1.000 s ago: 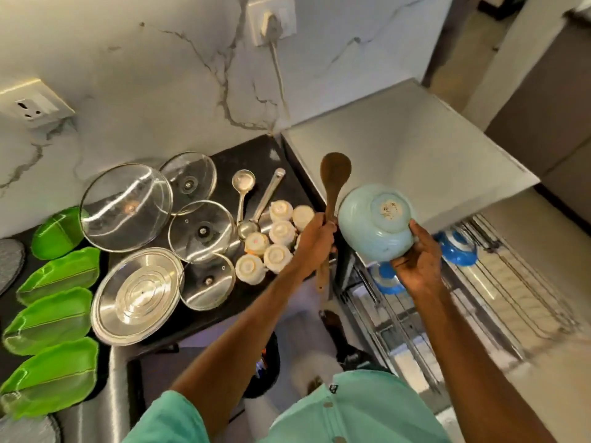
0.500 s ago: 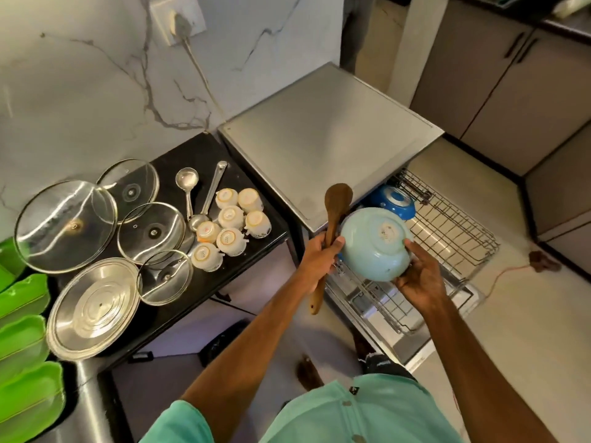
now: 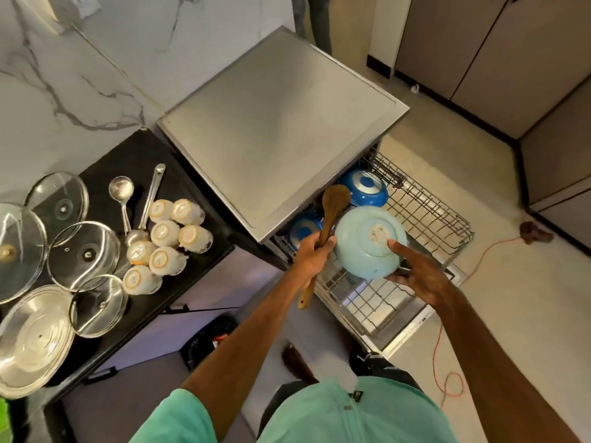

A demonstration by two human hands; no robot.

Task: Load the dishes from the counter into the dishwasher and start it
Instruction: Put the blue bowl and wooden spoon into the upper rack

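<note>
Closest in, a teal shirt [image 3: 319, 417] with a small dark tag, lettering too small to read. Above the front of the open dishwasher [image 3: 281, 123], left hand [image 3: 311, 254] curled round the mid-handle of a wooden spoon [image 3: 334, 203], blade up. Just right of it, right hand [image 3: 419, 279] gripping a light blue bowl [image 3: 367, 247] bottom-up, one digit laid across the base. Round sticker on that base, print unreadable. Beneath both, the dishwasher's pulled-out wire rack [image 3: 425, 215]; deeper in, under the steel top, two blue bowls [image 3: 364, 187] upturned. Left of the dishwasher, on the black counter [image 3: 192, 193], seven white cups [image 3: 166, 233] with bases showing, marks illegible, beside two steel ladles [image 3: 121, 190] and several pot lids [image 3: 84, 254].
</note>
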